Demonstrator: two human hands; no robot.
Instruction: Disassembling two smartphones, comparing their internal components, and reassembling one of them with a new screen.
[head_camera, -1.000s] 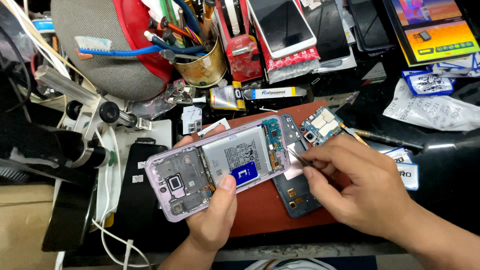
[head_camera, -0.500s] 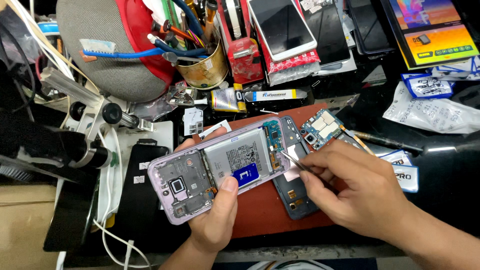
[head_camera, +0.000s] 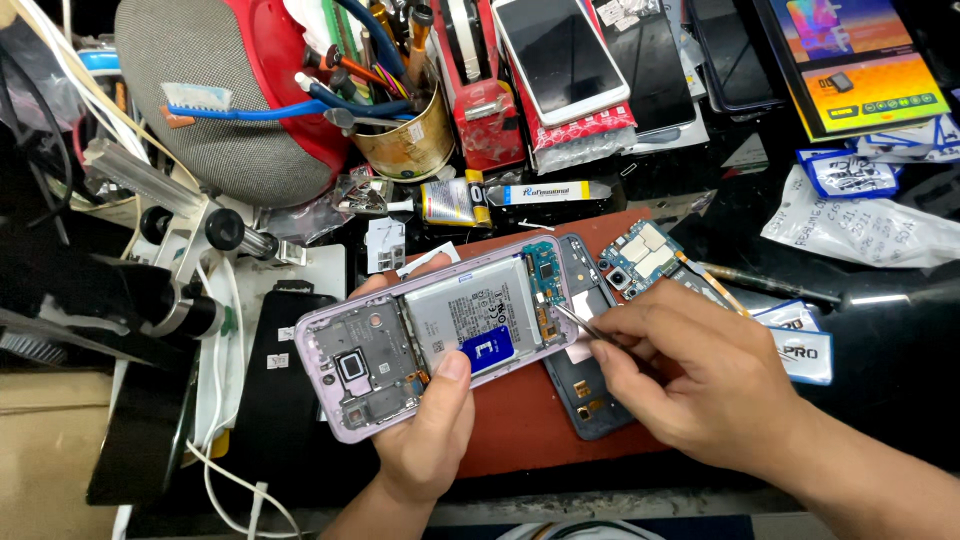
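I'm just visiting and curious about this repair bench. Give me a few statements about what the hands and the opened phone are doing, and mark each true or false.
1. The left hand holds the opened phone, thumb on its battery. True.
2. The right hand holds a screwdriver upright over the tin can. False: it holds tweezers, tips at the phone's right end.
3. The phone is over a red mat. True.
4. The tin can of tools is empty. False: tools stand in it.
5. A loose circuit board lies right of the phone. True.
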